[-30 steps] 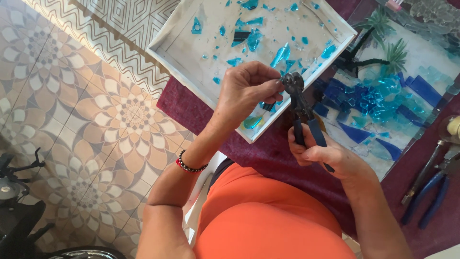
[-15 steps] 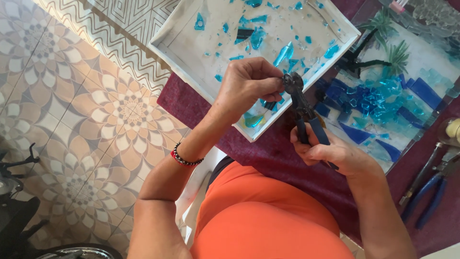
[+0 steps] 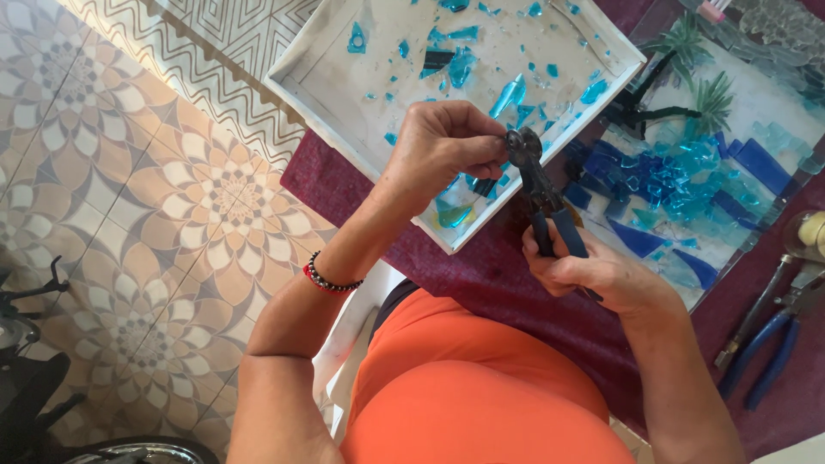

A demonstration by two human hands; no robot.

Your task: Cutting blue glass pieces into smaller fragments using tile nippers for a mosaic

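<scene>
No packages, labels, signs or screens to be seen anywhere here (not on the worktop, not on the floor, not at the edges of the view).

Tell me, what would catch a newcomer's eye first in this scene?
Probably the two hands at the centre: the right hand grips blue-handled nippers, while the left hand pinches something small at their head, too small to make out. Just behind them sits a white tray scattered with turquoise glass shards. To the right lies a blue glass mosaic on the dark red cloth.
</scene>
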